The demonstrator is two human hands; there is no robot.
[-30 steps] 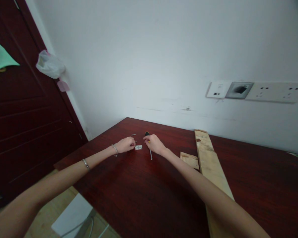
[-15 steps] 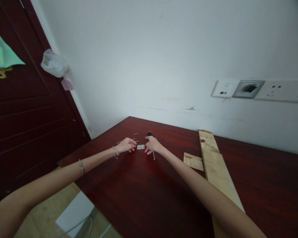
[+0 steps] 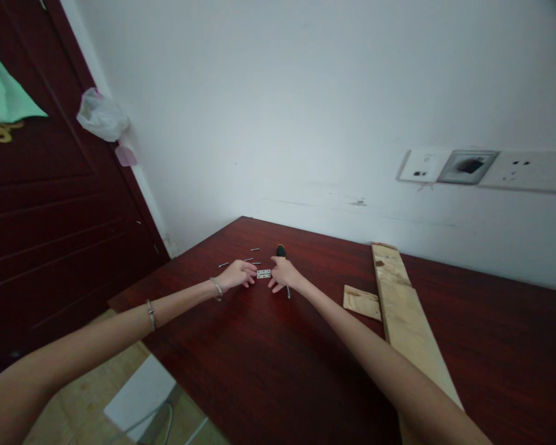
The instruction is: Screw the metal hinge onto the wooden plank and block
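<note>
A small silver hinge (image 3: 264,274) with screw holes lies flat on the dark red table (image 3: 259,358). At its left edge is my left hand (image 3: 239,274), fingers apart and fingertips close to the metal; contact is hard to make out. My right hand (image 3: 285,272) is at the hinge's right edge, its fingers also spread. Under that hand lies a screwdriver, its black and yellow handle (image 3: 281,251) showing beyond the hand and its shaft (image 3: 288,293) on the near side. Several loose screws (image 3: 255,250) are scattered beyond my left hand.
A long wooden board (image 3: 410,309) lies across the right side of the table, with a short wood piece (image 3: 362,302) beside it. A white wall (image 3: 278,123) with sockets (image 3: 421,165) borders the far edge. A dark red door (image 3: 50,204) stands left.
The view has shifted very slightly. Both hands stay beside the hinge, with almost no movement, and the screwdriver still lies under my right hand.
</note>
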